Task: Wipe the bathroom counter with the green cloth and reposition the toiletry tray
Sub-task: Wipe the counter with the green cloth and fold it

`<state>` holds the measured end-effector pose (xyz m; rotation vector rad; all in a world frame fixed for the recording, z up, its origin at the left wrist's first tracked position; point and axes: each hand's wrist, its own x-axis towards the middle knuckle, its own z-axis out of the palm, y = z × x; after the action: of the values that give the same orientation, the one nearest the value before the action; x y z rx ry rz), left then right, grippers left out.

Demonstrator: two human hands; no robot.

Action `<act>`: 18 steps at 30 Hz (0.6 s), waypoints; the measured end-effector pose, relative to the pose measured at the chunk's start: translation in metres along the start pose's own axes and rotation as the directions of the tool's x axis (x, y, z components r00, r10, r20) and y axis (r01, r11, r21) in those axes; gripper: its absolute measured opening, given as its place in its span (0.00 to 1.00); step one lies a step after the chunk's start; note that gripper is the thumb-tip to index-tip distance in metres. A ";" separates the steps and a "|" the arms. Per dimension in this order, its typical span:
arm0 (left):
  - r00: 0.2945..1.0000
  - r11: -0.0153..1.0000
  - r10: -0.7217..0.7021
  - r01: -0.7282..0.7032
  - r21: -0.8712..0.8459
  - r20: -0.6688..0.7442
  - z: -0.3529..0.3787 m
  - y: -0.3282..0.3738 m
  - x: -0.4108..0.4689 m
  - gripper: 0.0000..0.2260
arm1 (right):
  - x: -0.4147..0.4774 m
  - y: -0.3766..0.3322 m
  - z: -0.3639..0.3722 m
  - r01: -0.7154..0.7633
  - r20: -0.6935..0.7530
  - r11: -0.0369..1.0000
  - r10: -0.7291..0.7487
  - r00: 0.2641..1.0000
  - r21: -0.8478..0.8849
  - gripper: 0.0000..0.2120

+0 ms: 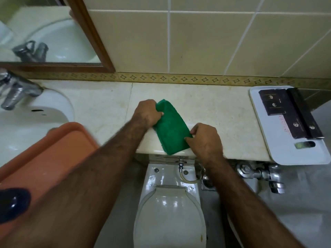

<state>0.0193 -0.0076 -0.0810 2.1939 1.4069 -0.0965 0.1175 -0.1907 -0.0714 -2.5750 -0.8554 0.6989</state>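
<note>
A folded green cloth (172,129) lies flat on the beige marble counter (220,108), near its front edge. My left hand (147,113) grips the cloth's far left corner. My right hand (206,138) pinches its near right edge. A white toiletry tray (279,151) sits at the counter's right end and overhangs the front edge. It holds several dark boxes (286,111) and a small dark item (304,144).
A white sink (35,119) with a chrome tap (16,92) is at the left. An orange tray (53,154) lies across the sink's near side. A toilet (170,203) stands below the counter, with chrome valves (259,173) to its right. A framed mirror (53,33) hangs at top left.
</note>
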 end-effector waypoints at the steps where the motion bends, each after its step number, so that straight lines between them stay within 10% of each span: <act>1: 1.000 0.999 -0.011 0.011 -0.048 0.005 -0.003 -0.008 -0.005 0.19 | -0.001 -0.001 -0.001 -0.014 0.015 1.000 0.013 1.000 0.021 0.07; 10: 0.966 0.963 -0.197 0.158 -0.220 -0.167 -0.092 -0.105 -0.006 0.20 | 0.026 -0.108 0.014 0.125 0.098 0.936 -0.166 0.981 0.328 0.07; 18: 0.963 0.960 -0.215 0.239 0.145 -0.162 -0.110 -0.162 0.023 0.22 | 0.055 -0.175 0.082 0.304 0.117 0.953 -0.301 0.946 -0.008 0.10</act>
<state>-0.1340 0.1145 -0.0570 2.1973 1.7884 -0.1410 0.0308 -0.0099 -0.0781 -2.3670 -1.2707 0.7491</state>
